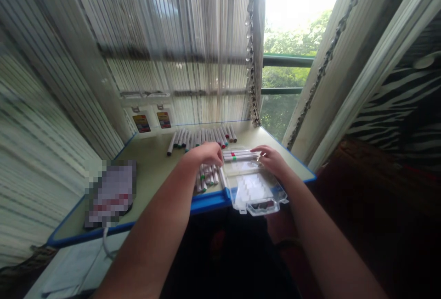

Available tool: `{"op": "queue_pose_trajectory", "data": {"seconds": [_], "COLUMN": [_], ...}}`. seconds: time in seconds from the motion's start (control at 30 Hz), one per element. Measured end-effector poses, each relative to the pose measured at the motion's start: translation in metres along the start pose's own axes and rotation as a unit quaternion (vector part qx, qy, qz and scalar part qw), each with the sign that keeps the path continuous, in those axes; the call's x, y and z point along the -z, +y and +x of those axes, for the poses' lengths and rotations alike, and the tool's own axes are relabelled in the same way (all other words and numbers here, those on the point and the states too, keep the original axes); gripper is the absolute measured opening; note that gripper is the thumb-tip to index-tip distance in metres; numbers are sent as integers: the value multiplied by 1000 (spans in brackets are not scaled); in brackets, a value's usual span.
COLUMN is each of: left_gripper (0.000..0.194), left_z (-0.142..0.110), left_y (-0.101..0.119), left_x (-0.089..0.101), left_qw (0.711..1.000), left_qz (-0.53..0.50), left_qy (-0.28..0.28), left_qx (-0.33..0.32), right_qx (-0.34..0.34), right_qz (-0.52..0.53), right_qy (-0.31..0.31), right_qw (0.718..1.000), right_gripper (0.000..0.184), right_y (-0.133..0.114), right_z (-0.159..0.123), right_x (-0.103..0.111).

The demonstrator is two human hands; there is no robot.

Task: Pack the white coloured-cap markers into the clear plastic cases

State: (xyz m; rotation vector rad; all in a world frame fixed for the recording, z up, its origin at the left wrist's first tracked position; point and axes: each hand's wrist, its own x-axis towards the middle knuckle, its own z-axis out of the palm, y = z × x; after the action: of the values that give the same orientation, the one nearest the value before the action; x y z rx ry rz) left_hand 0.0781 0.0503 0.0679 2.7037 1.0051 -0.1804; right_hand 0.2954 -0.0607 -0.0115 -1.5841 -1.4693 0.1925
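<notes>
A clear plastic case (253, 186) lies with its lid spread at the table's front edge, its handle overhanging. Inside its far part rest several white markers (241, 155), with red and green bands showing. My left hand (211, 153) is bent over the case's left side, fingers curled down and together; what they hold, if anything, is hidden. Just below those fingertips is a white marker (222, 177). At the case's right side my right hand (271, 159) has its fingers apart, the index reaching toward the marker ends. Several loose markers (210, 176) lie beside my left wrist.
A row of white markers with coloured ends (208, 137) lies farther back on the table (151, 170). Two clear packages with printed cards (164, 120) stand at the back left. A blurred-out object (112, 193) sits at left. Striped curtains (213, 60) hang behind.
</notes>
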Motion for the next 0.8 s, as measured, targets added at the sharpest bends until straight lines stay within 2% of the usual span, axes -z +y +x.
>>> {"op": "queue_pose_trajectory", "data": {"seconds": [0.13,0.27,0.37,0.53,0.8], "left_gripper": [28,47,43,40,27], "left_z": [-11,-20,-20,-12,-9], "left_y": [7,13,14,14,1], "left_x": [1,3,1,-4,3], "left_qw": [999,997,996,998,993], "left_qz": [42,58,54,33,18], "left_qy": [21,-11,-39,-35,-21], "left_qx": [-13,-43,-60,-45,-112], "right_qx": [-66,-111,-116,-107,-107], "right_qz": [8,6,4,1,6], "right_qy": [28,46,49,48,50], "right_qw": [997,993,992,993,993], "right_gripper": [40,39,38,38,37], "right_y": [0,1,0,-1,-5], "right_z": [0,-1,-1,-2,-2], "right_x": [6,9,8,7,8]}}
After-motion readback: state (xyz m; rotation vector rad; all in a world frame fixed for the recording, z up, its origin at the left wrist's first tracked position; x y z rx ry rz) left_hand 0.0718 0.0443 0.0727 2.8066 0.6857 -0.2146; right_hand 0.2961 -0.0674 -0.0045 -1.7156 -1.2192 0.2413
